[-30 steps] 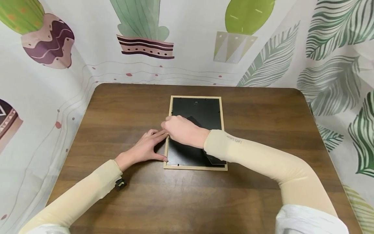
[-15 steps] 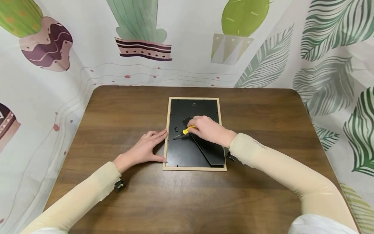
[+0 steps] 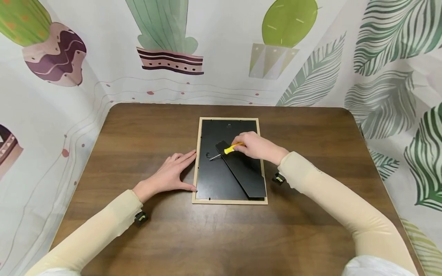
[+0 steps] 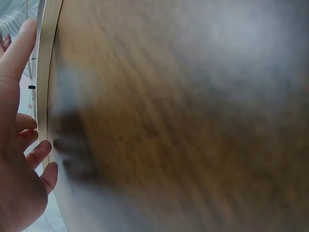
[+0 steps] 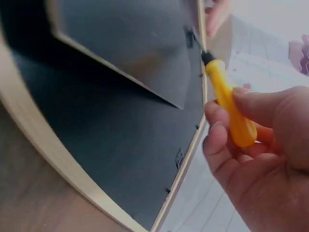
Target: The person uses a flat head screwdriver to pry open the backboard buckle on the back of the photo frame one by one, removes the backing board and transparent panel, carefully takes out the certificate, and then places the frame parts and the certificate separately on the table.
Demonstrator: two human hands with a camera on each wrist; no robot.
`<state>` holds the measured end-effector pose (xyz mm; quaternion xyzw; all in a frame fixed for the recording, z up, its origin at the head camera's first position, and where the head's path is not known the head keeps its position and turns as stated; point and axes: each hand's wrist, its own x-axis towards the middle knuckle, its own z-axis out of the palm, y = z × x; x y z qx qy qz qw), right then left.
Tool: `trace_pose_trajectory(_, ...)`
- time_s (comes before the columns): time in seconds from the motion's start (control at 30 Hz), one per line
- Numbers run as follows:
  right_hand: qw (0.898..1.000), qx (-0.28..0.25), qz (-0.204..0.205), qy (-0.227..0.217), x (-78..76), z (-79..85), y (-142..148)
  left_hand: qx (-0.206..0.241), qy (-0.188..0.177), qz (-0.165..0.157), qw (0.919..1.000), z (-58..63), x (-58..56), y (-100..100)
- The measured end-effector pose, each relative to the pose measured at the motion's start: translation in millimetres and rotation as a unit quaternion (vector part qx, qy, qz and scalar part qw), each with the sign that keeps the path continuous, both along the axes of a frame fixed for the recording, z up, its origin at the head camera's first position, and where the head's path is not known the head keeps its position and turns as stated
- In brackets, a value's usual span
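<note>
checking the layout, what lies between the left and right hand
In the head view, left to right: the pale frame edge, black backing with a small dark hook, then the yellow screwdriver, seen across the black stand leg.

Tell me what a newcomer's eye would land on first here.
Likely the yellow-handled screwdriver in the right hand, aimed left over the back of the pale picture frame. That frame lies back-side up on the table, its black easel stand slanting across it and the left hand at its left edge. Behind is a cactus-printed backdrop.
</note>
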<state>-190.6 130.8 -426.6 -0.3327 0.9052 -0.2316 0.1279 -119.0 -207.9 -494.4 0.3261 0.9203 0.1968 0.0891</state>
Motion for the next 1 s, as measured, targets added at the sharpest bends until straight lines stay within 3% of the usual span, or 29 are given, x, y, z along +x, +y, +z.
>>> trace_pose_trajectory(0.37, 0.992, -0.034, -0.118, -0.023, -27.9, -24.3, -15.0, -0.011, 0.007, -0.012, 0.9998, 2.7, 0.0, 4.2)
trace_pose_trajectory(1.0, 0.994, -0.031, -0.099, -0.026, -36.1, -35.0, -19.5, -0.028, 0.015, -0.032, 0.9990, 2.9, -2.8, 4.8)
